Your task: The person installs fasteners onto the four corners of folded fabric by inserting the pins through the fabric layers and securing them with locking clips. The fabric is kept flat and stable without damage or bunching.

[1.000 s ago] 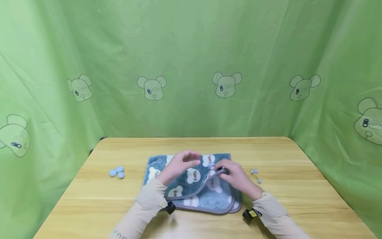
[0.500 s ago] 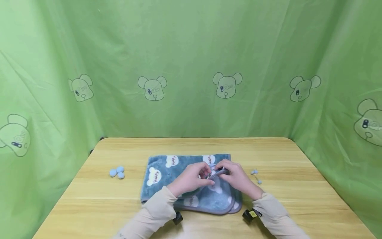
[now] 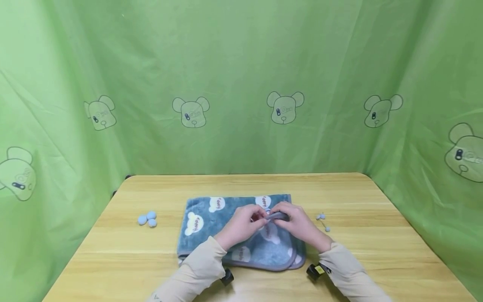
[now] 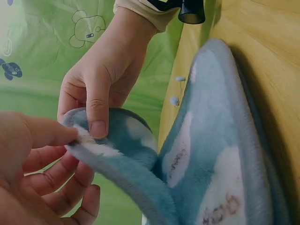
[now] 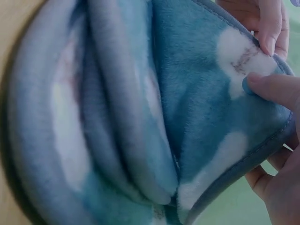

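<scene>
A folded teal blanket (image 3: pixel 216 226) with white bear heads and grey edging lies on the table. Its near layer is lifted at the corner. My right hand (image 3: pixel 298 220) grips that raised corner, thumb on its face. Under the right thumb, in the right wrist view, shows the rim of a small blue round cap (image 5: pixel 247 86). My left hand (image 3: pixel 241 224) pinches the blanket's edging (image 4: pixel 77 140) close beside the right fingers. In the left wrist view its other fingers (image 4: pixel 51 183) are loosely bent behind the cloth.
Three light blue round caps (image 3: pixel 147 219) lie on the table (image 3: pixel 113 260) to the left. At the right are a few small pins (image 3: pixel 323 223) with blue heads. A green curtain (image 3: pixel 241 147) stands behind the table and at both sides.
My left hand has come down and right from above the blanket to the raised corner, where it pinches the edge. My right hand keeps its grip in about the same place.
</scene>
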A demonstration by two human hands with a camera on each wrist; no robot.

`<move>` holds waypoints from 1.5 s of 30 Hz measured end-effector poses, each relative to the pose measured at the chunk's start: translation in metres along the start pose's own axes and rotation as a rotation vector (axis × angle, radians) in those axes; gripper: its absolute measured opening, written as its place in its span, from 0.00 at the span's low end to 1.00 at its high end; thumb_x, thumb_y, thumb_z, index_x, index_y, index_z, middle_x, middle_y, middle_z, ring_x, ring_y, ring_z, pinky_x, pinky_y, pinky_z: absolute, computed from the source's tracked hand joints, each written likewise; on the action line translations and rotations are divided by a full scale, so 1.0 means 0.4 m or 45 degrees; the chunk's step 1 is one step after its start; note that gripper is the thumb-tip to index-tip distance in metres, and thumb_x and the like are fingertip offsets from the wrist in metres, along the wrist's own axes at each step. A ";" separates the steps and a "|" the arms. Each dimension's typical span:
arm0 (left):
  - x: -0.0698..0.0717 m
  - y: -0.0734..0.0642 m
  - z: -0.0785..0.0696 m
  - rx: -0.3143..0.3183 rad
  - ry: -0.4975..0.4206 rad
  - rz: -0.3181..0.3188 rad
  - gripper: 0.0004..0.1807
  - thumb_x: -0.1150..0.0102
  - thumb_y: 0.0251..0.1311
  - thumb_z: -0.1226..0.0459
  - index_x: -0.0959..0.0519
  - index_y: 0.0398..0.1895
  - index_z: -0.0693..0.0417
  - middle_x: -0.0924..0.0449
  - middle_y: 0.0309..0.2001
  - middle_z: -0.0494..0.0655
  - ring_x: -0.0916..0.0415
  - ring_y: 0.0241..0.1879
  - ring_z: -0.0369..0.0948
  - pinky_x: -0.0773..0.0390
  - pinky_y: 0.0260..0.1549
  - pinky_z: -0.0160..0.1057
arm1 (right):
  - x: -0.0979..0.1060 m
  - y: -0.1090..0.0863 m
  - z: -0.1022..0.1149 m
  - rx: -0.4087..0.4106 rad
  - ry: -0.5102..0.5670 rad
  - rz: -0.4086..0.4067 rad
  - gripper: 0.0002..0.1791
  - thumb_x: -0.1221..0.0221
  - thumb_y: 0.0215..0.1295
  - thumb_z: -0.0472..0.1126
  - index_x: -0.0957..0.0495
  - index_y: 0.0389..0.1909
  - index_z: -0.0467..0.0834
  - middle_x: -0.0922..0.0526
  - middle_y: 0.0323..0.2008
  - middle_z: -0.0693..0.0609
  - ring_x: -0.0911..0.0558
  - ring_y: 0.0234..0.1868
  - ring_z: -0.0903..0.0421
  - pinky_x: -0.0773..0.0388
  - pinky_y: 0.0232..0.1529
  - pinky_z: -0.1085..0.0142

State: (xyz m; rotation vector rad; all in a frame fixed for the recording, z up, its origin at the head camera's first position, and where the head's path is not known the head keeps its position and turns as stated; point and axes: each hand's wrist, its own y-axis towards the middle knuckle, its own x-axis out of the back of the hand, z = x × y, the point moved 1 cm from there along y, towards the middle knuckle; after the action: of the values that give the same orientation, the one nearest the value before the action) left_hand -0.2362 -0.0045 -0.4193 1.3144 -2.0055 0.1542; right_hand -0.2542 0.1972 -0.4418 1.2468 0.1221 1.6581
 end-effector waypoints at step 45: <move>0.162 0.027 0.172 0.318 -0.146 -0.399 0.09 0.36 0.59 0.65 0.19 0.41 0.59 0.18 0.35 0.52 0.23 0.35 0.39 0.24 0.35 0.33 | 0.308 -0.130 -0.176 -0.541 -0.095 0.505 0.09 0.34 0.52 0.30 0.20 0.35 0.39 0.18 0.31 0.48 0.25 0.32 0.66 0.24 0.35 0.69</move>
State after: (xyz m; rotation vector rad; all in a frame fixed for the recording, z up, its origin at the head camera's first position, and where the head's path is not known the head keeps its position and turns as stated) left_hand -0.2939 -0.0798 -0.4265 1.8150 -1.8882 0.1895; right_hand -0.2683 0.3467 -0.4236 1.0432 -0.5299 1.8431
